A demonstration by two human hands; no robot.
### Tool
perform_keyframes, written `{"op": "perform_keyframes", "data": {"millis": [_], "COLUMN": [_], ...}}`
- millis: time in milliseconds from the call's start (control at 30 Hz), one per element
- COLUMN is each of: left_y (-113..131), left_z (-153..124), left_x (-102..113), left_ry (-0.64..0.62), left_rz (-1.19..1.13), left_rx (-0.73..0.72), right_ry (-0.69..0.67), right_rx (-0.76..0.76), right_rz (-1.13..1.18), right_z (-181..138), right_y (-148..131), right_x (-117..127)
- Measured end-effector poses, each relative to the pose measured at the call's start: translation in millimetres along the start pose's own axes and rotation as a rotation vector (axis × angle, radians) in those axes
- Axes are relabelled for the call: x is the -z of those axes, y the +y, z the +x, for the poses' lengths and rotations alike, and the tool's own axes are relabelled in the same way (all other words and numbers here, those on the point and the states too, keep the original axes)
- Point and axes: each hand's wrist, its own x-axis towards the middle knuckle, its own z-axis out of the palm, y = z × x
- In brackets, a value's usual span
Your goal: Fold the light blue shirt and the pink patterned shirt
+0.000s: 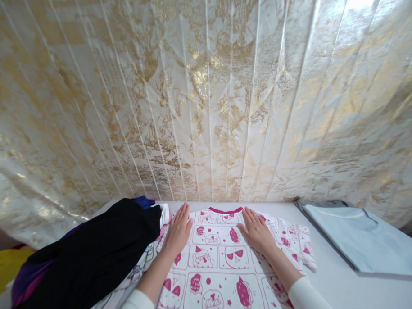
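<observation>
A white T-shirt (216, 262) with pink cartoon prints and a pink neckband lies spread out in front of me, its collar toward the wall. My left hand (179, 230) rests flat on its left shoulder, fingers stretched out and pointing away from me. On the other side of the collar, my right hand (258, 231) presses flat near the right shoulder, its thumb a little apart. Neither hand grips anything. The right sleeve stretches out to the side; the left sleeve is mostly hidden behind my left hand and arm.
Left of the shirt sits a heap of clothes with a black garment (104, 252) on top and a yellow one (10, 269) at the far edge. To the right lie folded garments, a light blue one (367, 239) uppermost. A shiny gold-patterned covering (207, 105) hangs behind the white table (335, 285).
</observation>
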Motion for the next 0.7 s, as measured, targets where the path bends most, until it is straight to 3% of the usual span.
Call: {"op": "perform_keyframes", "data": {"millis": [200, 333, 533, 700], "left_y": [-28.5, -26.5, -8.6, -5.2], "left_z": [-27.3, -31.6, -3.3, 26.9], "left_x": [11.8, 19.0, 31.4, 51.4], "left_ry": [0.001, -0.054, -0.067, -0.176], "left_rz": [0.003, 0.049, 0.153, 0.215], "left_rx": [0.046, 0.059, 0.198, 0.251], "right_ry": [0.012, 0.015, 0.021, 0.007], "right_rx": [0.019, 0.023, 0.005, 0.008], "right_rz": [0.008, 0.007, 0.006, 0.008], "right_z": [2.1, 2.9, 3.7, 3.7], "right_y": [8.1, 9.6, 11.6, 11.9], "right_x": [-2.2, -3.5, -5.7, -3.3]}}
